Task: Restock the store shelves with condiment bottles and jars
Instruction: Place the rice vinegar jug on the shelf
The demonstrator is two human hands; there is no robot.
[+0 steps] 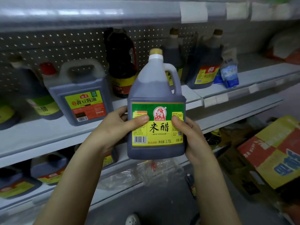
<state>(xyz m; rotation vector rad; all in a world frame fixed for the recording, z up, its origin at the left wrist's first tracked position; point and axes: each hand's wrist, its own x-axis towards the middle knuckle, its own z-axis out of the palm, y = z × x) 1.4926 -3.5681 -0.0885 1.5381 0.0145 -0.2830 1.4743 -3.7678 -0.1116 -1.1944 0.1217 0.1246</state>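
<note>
A person held a rice vinegar jug point(156, 98) upright in the air with both hands, just in front of the middle shelf point(48, 135) and not resting on it. The left hand point(116, 125) grasped the jug's left side with the thumb laid across the label. The right hand point(194, 137) clasped the right side the same way.

On the shelf to the left, a square soy sauce jug point(81, 95) stood tilted, with bare shelf between it and the front edge. A tall dark bottle point(121, 62) stood farther back against the pegboard wall point(56, 46). To the right, another dark jug point(206, 67) stood near a blue-and-white packet point(228, 73). Open shelf showed between the soy sauce jug and the held jug.

The upper shelf point(97, 13) hung close over the bottle tops. Below, more jugs point(48, 171) lined the lower shelf beside crumpled plastic wrap point(146, 174). A cardboard box point(272, 151) sat tilted at near right.
</note>
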